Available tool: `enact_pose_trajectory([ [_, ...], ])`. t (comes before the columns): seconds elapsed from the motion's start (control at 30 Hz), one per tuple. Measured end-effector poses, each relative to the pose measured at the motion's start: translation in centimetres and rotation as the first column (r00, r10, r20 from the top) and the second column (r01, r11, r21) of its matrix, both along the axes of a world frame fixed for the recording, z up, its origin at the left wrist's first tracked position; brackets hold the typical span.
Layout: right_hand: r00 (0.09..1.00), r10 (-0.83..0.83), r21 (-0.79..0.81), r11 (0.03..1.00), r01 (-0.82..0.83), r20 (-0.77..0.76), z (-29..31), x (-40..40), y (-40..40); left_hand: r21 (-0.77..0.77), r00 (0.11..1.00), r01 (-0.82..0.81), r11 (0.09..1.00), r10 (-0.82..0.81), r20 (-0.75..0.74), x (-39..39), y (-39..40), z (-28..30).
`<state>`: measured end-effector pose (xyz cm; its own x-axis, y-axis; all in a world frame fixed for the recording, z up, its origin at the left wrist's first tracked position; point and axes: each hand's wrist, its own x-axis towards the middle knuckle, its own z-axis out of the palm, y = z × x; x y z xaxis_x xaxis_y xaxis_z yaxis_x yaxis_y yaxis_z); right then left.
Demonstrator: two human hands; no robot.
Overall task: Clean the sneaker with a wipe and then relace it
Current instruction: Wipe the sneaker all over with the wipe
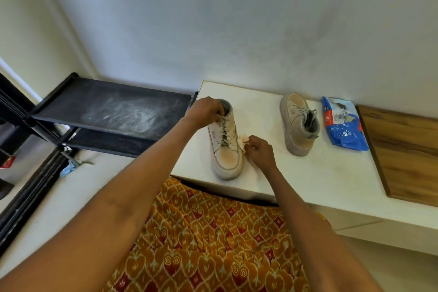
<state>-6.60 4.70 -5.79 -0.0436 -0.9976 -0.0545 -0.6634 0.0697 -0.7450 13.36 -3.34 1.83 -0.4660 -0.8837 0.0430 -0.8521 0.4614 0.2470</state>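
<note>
- Head view, grips: your left hand [205, 108] is curled over the collar of the sneaker [225, 140], fingers closed on the top of the laces [224, 130] or the tongue; which of the two cannot be told. This hold appears to brace the shoe against the wiping pressure.
- Your right hand [259, 149] pinches a crumpled wipe [243, 141] and holds it against the sneaker's side, beside the lower eyelets. The wad looks soiled.
- Location of the work: the sneaker stands upright on its sole near the left front corner of the white bench [308, 180], toe toward you, which keeps both sides within your reach.
- Laces remain threaded, so relacing is not yet in hand; judged stage is cleaning.
- The second sneaker [298, 125] stands well apart to the right, heel toward you, near the blue wipe packet [343, 125] at the wall. The packet lies within reach of your right hand for a fresh wipe.
- A dusty black shoe rack [113, 109] stands left of the bench.
- Risk, judged: the sneaker's position near the bench edge could let it slip off under a hard stroke.
</note>
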Motion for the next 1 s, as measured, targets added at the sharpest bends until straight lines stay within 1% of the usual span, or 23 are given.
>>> enact_pose_trajectory([
  [0.13,1.0,0.012,-0.007,1.0,-0.012,0.012,-0.9,-1.2,3.1,0.002,0.998,-0.058,0.998,0.058,0.012,-0.3,0.1,0.0],
  [0.2,1.0,-0.015,-0.02,1.0,0.015,0.013,-0.9,-1.4,3.8,-0.002,0.996,-0.092,0.996,0.092,0.014,-0.6,0.4,0.2],
  [0.3,0.999,-0.047,-0.02,0.999,0.047,0.006,-0.6,-2.0,3.9,-0.029,0.987,-0.159,0.987,0.159,-0.023,-1.0,0.9,0.1],
  [0.37,0.998,-0.055,-0.023,0.998,0.054,-0.023,0.0,-2.5,4.0,-0.048,0.976,-0.21,0.976,0.207,-0.067,-0.9,1.2,-0.1],
  [0.47,0.991,-0.081,-0.046,0.996,0.076,-0.109,0.6,-2.9,4.0,-0.016,0.946,-0.302,0.953,0.297,-0.127,-1.1,1.4,0.0],
  [0.5,0.984,-0.101,-0.057,0.994,0.093,-0.144,0.6,-2.8,4.0,-0.004,0.937,-0.328,0.945,0.325,-0.126,-1.2,1.5,0.0],
  [0.57,0.965,-0.2,-0.076,0.979,0.189,-0.171,0.5,-1.9,3.8,-0.007,0.92,-0.381,0.925,0.378,-0.103,-1.5,1.8,-0.1],
  [0.63,0.926,-0.342,-0.088,0.939,0.332,-0.162,0.5,-0.5,3.7,-0.015,0.899,-0.429,0.903,0.426,-0.101,-1.5,2.1,-0.5],
  [0.7,0.878,-0.444,-0.076,0.896,0.438,-0.178,0.7,1.2,3.8,-0.015,0.882,-0.462,0.887,0.458,-0.11,-1.5,2.2,-0.7],
  [0.77,0.847,-0.499,-0.043,0.865,0.5,-0.186,0.7,2.6,4.1,-0.018,0.873,-0.481,0.877,0.477,-0.102,-1.5,2.2,-0.7],
  [0.83,0.829,-0.538,-0.013,0.84,0.543,-0.148,0.4,3.6,4.4,-0.025,0.874,-0.483,0.875,0.48,-0.072,-1.6,2.3,-0.6],
  [1.0,0.798,-0.597,0.012,0.8,0.6,-0.083,0.7,4.5,3.4,-0.021,0.878,-0.479,0.878,0.479,-0.015,-1.2,3.4,-0.3],
])
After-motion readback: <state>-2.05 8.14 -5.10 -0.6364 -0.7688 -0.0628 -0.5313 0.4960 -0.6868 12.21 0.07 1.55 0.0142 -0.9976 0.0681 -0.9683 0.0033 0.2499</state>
